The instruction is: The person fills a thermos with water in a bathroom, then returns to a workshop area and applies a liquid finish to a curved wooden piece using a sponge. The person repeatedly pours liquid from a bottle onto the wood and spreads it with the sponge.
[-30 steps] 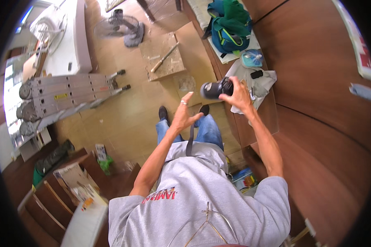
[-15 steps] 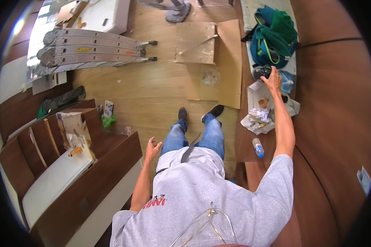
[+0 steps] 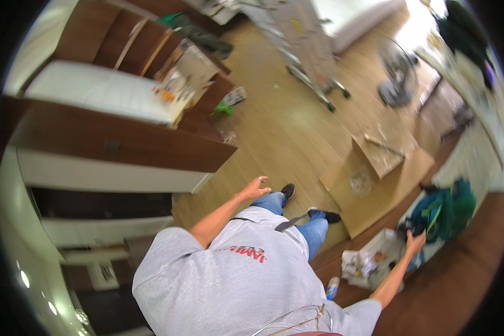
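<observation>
Grey fabric of a shirt (image 3: pixel 224 280) is seen nearest. The left hand (image 3: pixel 256 188) is held empty near the jeans (image 3: pixel 270 203), fingers loosely bent. The right hand (image 3: pixel 416 242) is stretched out beside a green backpack (image 3: pixel 439 215); whether the dark object (image 3: pixel 402 228) at its fingertips is grasped cannot be told. A reach or placing seems under way, for which steadiness is called for, since crumpled sheeting (image 3: pixel 350 266) is spread close by. Beyond, cardboard (image 3: pixel 369 207), a fan (image 3: pixel 396 87) and a ladder (image 3: pixel 305 50) are seen.
</observation>
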`<state>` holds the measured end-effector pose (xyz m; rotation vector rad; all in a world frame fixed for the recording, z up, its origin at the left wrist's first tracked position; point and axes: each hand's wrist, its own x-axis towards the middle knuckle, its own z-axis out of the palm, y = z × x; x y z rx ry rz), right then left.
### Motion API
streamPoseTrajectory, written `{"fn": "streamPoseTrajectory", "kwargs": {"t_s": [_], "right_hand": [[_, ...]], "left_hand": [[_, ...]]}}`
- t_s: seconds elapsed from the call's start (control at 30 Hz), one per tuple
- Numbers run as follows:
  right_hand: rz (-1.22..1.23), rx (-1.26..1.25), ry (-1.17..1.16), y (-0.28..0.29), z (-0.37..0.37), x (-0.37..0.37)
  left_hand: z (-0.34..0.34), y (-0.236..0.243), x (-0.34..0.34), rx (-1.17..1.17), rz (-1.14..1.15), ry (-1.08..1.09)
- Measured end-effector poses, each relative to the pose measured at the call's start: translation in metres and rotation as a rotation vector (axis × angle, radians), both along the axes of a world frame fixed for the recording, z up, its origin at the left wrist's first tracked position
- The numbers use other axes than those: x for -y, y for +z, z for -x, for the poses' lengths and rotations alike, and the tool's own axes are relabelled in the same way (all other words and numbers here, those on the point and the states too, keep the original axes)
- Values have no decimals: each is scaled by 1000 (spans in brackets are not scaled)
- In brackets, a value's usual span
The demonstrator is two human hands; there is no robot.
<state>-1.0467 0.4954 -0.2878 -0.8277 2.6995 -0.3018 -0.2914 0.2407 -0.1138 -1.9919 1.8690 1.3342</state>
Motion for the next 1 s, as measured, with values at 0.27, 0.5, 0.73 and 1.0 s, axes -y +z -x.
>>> {"fn": "streamPoseTrajectory", "kwargs": {"t_s": [0.27, 0.5, 0.73, 1.0], "right_hand": [[417, -341, -95, 41, -148, 70], [439, 170, 11, -6, -394, 195], [302, 614, 266, 35, -513, 390], [142, 498, 667, 125, -551, 631]], "left_hand": [[-60, -28, 41, -83, 76, 70], [-118, -71, 180, -187, 60, -63], [-194, -48, 343, -330, 375, 100], [-249, 0, 401, -546, 499, 648]]}}
